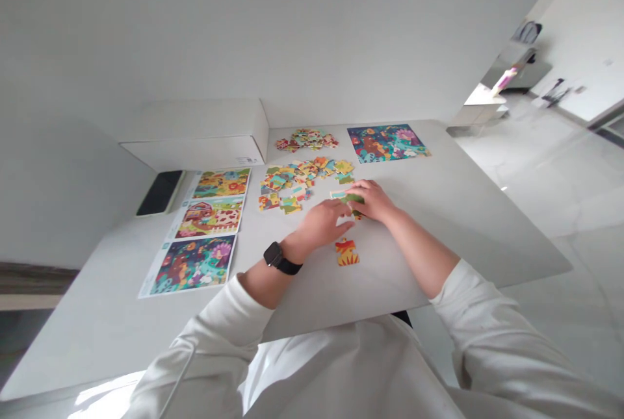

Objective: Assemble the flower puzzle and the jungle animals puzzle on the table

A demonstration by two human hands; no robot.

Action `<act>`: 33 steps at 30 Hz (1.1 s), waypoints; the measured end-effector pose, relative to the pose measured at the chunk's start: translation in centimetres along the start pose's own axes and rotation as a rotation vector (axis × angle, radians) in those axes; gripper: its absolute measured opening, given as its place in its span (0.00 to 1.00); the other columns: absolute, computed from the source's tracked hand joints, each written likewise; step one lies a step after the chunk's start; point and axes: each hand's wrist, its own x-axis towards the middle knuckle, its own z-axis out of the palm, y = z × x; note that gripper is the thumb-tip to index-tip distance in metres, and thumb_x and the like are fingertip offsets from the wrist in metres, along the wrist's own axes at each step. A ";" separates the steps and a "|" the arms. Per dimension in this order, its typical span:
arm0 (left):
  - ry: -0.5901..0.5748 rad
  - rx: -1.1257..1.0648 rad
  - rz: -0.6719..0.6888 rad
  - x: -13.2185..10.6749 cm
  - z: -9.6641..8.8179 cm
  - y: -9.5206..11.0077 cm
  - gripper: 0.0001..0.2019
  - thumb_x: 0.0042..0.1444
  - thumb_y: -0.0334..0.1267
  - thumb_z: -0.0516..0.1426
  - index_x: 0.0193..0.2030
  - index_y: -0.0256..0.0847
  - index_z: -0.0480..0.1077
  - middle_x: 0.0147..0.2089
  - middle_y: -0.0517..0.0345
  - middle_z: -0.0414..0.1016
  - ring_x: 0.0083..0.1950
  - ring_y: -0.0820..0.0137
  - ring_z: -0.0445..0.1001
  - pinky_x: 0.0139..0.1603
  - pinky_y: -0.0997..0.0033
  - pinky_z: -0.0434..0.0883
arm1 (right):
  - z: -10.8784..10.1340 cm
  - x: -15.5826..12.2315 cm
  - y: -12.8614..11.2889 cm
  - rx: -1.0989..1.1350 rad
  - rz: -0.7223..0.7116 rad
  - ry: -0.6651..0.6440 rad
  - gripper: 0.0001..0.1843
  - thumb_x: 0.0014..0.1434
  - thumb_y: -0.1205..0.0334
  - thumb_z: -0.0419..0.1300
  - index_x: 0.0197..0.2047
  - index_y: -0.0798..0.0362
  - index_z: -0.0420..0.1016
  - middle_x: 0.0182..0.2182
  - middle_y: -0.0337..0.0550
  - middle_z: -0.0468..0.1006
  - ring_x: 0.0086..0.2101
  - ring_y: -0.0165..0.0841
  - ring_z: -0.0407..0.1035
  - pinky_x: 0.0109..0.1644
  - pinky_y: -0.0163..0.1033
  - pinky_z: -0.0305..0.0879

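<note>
The person's right hand (373, 201) is closed on a small group of green and turquoise cardboard puzzle pieces (347, 198), just above the white table (439, 237). The left hand (319, 224) is close beside them, but I cannot tell if it grips.

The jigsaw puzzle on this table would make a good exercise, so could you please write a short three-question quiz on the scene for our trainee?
1. Which wrist wears the black watch?
2. How many pictures lie in the row to the left of the loose puzzle pieces?
3. True or false: the orange-and-yellow puzzle piece lies under the right hand.

Key: 1. The left wrist. 2. Three. 3. False: it lies apart from the hands, on the table.
</note>
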 end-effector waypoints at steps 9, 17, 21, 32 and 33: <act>-0.399 0.197 0.114 -1.9 -0.3 3.9 0.17 0.66 0.51 0.65 0.53 0.41 0.77 0.56 0.45 0.79 0.52 0.55 0.82 0.49 0.59 0.77 | -0.5 -0.1 0.4 -0.016 -0.044 -0.013 0.18 0.65 0.55 0.69 0.57 0.46 0.88 0.56 0.50 0.82 0.57 0.49 0.73 0.68 0.57 0.69; -0.455 0.183 0.123 -2.3 -0.9 4.2 0.18 0.65 0.52 0.66 0.52 0.42 0.76 0.55 0.46 0.79 0.49 0.55 0.82 0.45 0.59 0.76 | -1.3 -0.3 0.0 -0.043 -0.037 -0.056 0.17 0.62 0.56 0.72 0.55 0.46 0.88 0.54 0.51 0.82 0.55 0.51 0.74 0.66 0.57 0.70; -0.471 0.180 0.128 -2.5 -0.9 4.5 0.18 0.65 0.52 0.66 0.52 0.42 0.76 0.54 0.47 0.79 0.47 0.55 0.82 0.42 0.60 0.75 | -1.7 -0.3 -0.2 -0.062 -0.050 -0.084 0.17 0.61 0.54 0.73 0.54 0.46 0.88 0.53 0.51 0.82 0.53 0.50 0.75 0.65 0.56 0.71; 0.016 -0.044 -0.082 -0.9 -5.0 -3.0 0.10 0.67 0.46 0.63 0.48 0.44 0.77 0.47 0.53 0.83 0.45 0.62 0.80 0.47 0.65 0.73 | -1.9 -0.2 -0.5 -0.033 -0.051 0.020 0.13 0.68 0.55 0.68 0.53 0.46 0.87 0.51 0.50 0.84 0.52 0.46 0.77 0.63 0.53 0.72; 0.084 -0.043 -0.141 -0.9 -5.7 -4.5 0.09 0.67 0.45 0.62 0.47 0.43 0.77 0.46 0.53 0.83 0.44 0.63 0.79 0.46 0.65 0.73 | -1.9 -0.2 -0.5 -0.023 -0.042 0.040 0.12 0.68 0.56 0.67 0.53 0.47 0.87 0.51 0.50 0.84 0.51 0.46 0.77 0.62 0.53 0.72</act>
